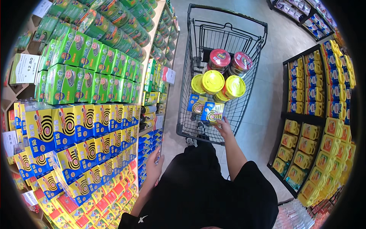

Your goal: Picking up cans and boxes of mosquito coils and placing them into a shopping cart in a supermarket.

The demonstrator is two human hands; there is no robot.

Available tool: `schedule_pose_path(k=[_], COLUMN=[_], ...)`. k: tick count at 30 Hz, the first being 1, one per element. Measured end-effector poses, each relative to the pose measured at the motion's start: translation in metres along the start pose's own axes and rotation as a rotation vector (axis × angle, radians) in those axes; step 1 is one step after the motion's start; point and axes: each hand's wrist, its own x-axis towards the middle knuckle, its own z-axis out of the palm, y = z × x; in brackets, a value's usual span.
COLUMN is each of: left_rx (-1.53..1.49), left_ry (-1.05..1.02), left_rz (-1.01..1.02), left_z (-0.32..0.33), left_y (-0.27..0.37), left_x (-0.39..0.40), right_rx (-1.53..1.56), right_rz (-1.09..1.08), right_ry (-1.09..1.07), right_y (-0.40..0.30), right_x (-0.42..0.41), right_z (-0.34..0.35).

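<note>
My right hand [224, 128] reaches into the front end of a black wire shopping cart [179, 128]. It grips the edge of a blue and yellow mosquito coil box [212, 112]. A matching coil box [196, 103] lies beside it, partly overlapped. Behind them in the cart stand several tubs with yellow lids [213, 82] and two containers with red lids [220, 58]. My left hand [154, 166] is empty, its fingers apart, low beside the shelf on the left. Nearest to it are blue and yellow packs [148, 146] on that shelf.
Left, stacked yellow and blue coil boxes [88, 148], green coil boxes [91, 80] and green cylindrical packs [120, 20] fill a shelf with price tags [25, 68]. Right, dark racks [303, 121] hold yellow jugs [311, 137]. Grey floor tiles [257, 111] run along the aisle.
</note>
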Motion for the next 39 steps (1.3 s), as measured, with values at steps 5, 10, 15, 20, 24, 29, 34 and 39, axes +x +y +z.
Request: schedule_pose_path(k=[5,10,15,20,24,29,34,39], left_rx=[0.037,0.107,0.127,0.12,0.062,0.04,-0.021,0.026], left_ry=[-0.019,-0.05,-0.056,-0.096,-0.075,-0.066,-0.02,-0.023], left_rz=[0.012,0.025,-0.045,-0.119,-0.148,-0.197,-0.186,-0.187], left_z=[0.005,0.007,0.006,0.008,0.01,0.009,0.012,0.012], left_y=[-0.005,-0.02,-0.03,-0.038,-0.039,-0.045,-0.056,-0.056], left_x=[0.007,0.002,-0.012,-0.021,-0.023,-0.027,-0.029,-0.029], right_rx=[0.054,0.01,0.05,0.053,0.021,-0.015,-0.137,-0.129], right_rz=[-0.062,-0.063,0.008,0.056,0.089,0.006,0.006,0.015], right_ry=[0.124,0.045,0.06,0.11,0.145,0.165,0.265,0.233], right_y=[0.005,0.003,0.01,0.014,0.016,0.028,0.036,0.039], right_x=[0.006,0.037,0.062,0.084,0.097,0.113,0.13,0.139], right_z=[-0.011,-0.017,-0.021,-0.036,-0.044,-0.046,-0.051,-0.058])
